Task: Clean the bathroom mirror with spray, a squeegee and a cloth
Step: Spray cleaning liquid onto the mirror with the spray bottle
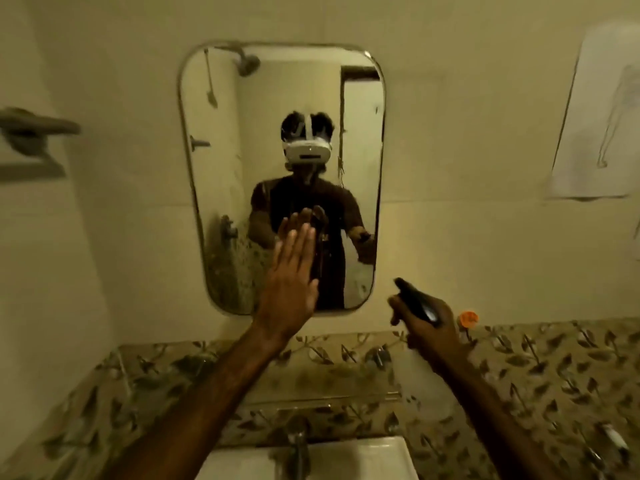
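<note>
A rounded rectangular mirror [277, 116] hangs on the pale wall straight ahead and reflects a person wearing a white headset. My left hand [292, 271] is raised flat with straight fingers against the mirror's lower half, the fingertips at the glass. My right hand [427, 327] grips a spray bottle with a black trigger head [417, 299], held below and right of the mirror, nozzle pointing up-left toward the glass. No squeegee or cloth shows.
A white sink [367, 459] with a metal tap [298, 445] sits below, and a glass shelf [329, 396] hangs above it. Leaf-patterned tiles [554, 368] line the lower wall. An orange-capped item [467, 318] stands at the right. A paper sheet [595, 116] hangs top right, a soap holder [34, 129] left.
</note>
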Tool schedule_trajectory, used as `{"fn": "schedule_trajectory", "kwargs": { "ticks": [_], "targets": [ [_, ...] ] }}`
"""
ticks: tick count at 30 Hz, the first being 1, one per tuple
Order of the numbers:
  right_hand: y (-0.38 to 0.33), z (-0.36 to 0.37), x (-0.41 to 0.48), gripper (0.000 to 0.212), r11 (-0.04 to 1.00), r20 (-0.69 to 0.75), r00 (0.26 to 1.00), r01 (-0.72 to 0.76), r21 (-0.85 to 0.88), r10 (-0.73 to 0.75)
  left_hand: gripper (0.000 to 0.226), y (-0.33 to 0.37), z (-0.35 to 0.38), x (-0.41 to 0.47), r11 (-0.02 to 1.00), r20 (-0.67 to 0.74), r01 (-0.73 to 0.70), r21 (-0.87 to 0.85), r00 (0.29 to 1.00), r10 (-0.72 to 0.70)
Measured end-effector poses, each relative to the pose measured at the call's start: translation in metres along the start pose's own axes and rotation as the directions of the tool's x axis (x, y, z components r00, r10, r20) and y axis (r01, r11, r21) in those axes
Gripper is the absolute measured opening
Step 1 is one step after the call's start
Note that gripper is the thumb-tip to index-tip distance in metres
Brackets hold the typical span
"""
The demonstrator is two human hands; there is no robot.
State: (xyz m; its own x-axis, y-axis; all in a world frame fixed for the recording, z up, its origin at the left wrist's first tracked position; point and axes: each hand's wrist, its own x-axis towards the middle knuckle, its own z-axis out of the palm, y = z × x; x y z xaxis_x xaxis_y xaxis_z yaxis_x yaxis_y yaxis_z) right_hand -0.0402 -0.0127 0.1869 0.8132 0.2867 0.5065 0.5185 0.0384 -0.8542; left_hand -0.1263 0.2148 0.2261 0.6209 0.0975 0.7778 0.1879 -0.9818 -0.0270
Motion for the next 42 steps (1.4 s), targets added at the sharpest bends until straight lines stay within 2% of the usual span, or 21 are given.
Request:
{"fn": "schedule_trajectory", "kwargs": {
  "ticks": [2, 6, 8, 10, 17, 21, 26, 31, 35, 37, 40, 42],
  "targets": [
    [-0.02, 0.039, 0.012, 0.037, 0.999, 0.042, 0.999, -0.01, -0.032, 0.011, 0.088, -0.036, -0.005, -0.009, 0.995, 0.036, 0.072, 0.067, 0.997, -0.075],
    [-0.02, 0.085, 0.023, 0.029, 0.995, 0.002, 0.996, -0.092, 0.033, 0.092, 0.087, -0.083, -0.017, -0.02, 0.983, 0.032, 0.133, 0.13, 0.99, -0.139],
    [-0.029, 0.101, 0.024, 0.029, 0.998, 0.072, 0.996, -0.061, 0.007, 0.06, 0.088, -0.101, -0.027, -0.024, 0.977, 0.04, 0.151, 0.149, 0.987, -0.158],
    [-0.029, 0.113, 0.024, 0.038, 0.999, 0.136, 0.991, -0.001, -0.04, 0.006, 0.088, -0.111, -0.034, -0.026, 0.974, 0.032, 0.159, 0.159, 0.986, -0.166],
    [-0.034, 0.141, 0.026, 0.034, 0.998, 0.052, 0.999, 0.009, -0.06, -0.006, 0.086, -0.138, -0.038, -0.022, 0.969, 0.0, 0.149, 0.196, 0.988, -0.152],
    [-0.039, 0.149, 0.032, 0.039, 0.989, 0.168, 0.984, 0.08, -0.12, -0.059, 0.077, -0.161, -0.044, -0.005, 0.975, -0.033, 0.176, 0.134, 0.984, -0.173],
    [-0.042, 0.158, 0.038, 0.033, 0.99, 0.056, 0.997, 0.058, -0.127, -0.051, 0.072, -0.18, -0.064, 0.03, 0.983, -0.121, 0.171, 0.064, 0.979, -0.162],
    [-0.043, 0.156, 0.041, 0.043, 0.987, 0.147, 0.987, 0.088, -0.135, -0.067, 0.072, -0.192, -0.086, 0.068, 0.991, -0.225, 0.131, -0.005, 0.966, -0.129],
    [-0.045, 0.162, 0.043, 0.033, 0.981, 0.03, 0.996, 0.086, -0.171, -0.082, 0.081, -0.197, -0.09, 0.088, 0.995, -0.267, 0.093, -0.031, 0.959, -0.098],
    [-0.043, 0.165, 0.044, 0.032, 0.981, 0.034, 0.996, 0.089, -0.172, -0.084, 0.083, -0.203, -0.086, 0.094, 0.997, -0.273, 0.072, -0.028, 0.959, -0.077],
    [-0.046, 0.169, 0.044, 0.046, 0.974, 0.101, 0.99, 0.114, -0.198, -0.095, 0.076, -0.218, -0.068, 0.102, 0.992, -0.284, 0.111, -0.062, 0.951, -0.124],
    [-0.047, 0.173, 0.046, 0.049, 0.973, 0.085, 0.992, 0.109, -0.205, -0.093, 0.066, -0.23, -0.054, 0.103, 0.984, -0.296, 0.147, -0.102, 0.94, -0.171]
  ]
}}
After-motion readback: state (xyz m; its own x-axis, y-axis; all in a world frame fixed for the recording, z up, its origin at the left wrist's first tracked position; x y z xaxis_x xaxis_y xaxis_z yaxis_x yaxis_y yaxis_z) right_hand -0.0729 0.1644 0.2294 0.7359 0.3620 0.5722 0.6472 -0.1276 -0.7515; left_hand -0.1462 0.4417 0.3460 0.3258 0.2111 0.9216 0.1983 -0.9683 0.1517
